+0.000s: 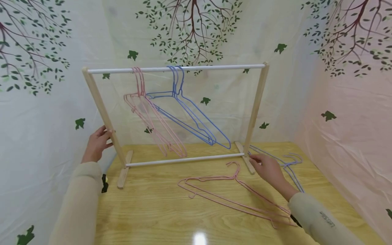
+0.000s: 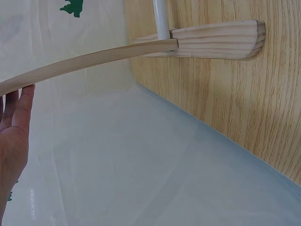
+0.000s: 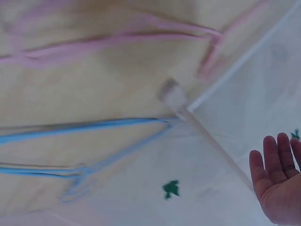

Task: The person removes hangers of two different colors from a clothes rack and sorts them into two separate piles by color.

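A small clothes rack with wooden posts and white rods stands on the table. Its upper rod (image 1: pixel 208 68) bears pink hangers (image 1: pixel 153 112) towards the left and blue hangers (image 1: pixel 196 115) near the middle. My left hand (image 1: pixel 97 143) touches the outer side of the left post (image 2: pixel 84 61), its fingers fairly straight in the left wrist view. Low beside the right post (image 1: pixel 255 109) is my right hand (image 1: pixel 269 170), near the right foot (image 1: pixel 249 165); whether it touches cannot be told. Its fingers look extended and hold nothing in the blurred right wrist view.
Pink hangers (image 1: pixel 214 203) lie on the wood-grain table (image 1: pixel 147 211) in front of the rack, partly beneath my right forearm. Blue hangers (image 1: pixel 294 175) lie beyond my right hand. Printed cloth walls (image 1: pixel 346 143) surround the table's back and sides.
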A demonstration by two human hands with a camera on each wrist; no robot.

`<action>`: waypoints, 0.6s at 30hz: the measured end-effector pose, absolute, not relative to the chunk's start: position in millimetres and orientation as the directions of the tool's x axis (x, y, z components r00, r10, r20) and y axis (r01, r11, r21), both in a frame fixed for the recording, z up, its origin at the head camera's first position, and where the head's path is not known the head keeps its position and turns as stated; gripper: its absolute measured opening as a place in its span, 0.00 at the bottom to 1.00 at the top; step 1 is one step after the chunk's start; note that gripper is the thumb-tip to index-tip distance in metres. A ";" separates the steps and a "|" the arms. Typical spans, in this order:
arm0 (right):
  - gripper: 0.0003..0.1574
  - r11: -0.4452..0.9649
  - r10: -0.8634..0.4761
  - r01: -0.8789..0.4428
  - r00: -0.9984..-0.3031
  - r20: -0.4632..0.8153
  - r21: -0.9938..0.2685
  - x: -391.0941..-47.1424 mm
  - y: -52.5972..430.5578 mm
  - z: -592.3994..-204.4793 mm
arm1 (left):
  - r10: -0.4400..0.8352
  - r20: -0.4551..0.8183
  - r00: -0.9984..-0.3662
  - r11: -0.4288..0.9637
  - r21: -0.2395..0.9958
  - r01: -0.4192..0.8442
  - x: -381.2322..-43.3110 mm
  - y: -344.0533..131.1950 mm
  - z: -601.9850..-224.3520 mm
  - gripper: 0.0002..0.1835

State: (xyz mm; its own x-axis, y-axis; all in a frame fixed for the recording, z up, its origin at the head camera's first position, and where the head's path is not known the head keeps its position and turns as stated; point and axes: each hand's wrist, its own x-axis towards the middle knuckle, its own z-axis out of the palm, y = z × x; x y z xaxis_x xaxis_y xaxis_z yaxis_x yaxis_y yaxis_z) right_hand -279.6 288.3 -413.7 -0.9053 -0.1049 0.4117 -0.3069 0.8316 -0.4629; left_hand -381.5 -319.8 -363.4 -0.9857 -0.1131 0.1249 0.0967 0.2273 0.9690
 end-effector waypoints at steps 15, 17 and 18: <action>0.28 0.705 -0.124 -0.436 -0.853 0.507 -0.560 -324.5 189.7 -304.6 | -0.110 0.126 -0.986 0.220 0.970 0.099 -384.2 -327.7 -365.8 0.35; 0.29 0.699 -0.127 -0.437 -0.855 0.503 -0.566 -327.7 179.5 -297.5 | -0.108 0.126 -0.986 0.223 0.970 0.099 -385.2 -326.4 -365.6 0.34; 0.30 0.698 -0.127 -0.434 -0.858 0.498 -0.570 -329.2 174.9 -294.0 | -0.107 0.124 -0.987 0.224 0.970 0.097 -385.0 -325.3 -364.8 0.34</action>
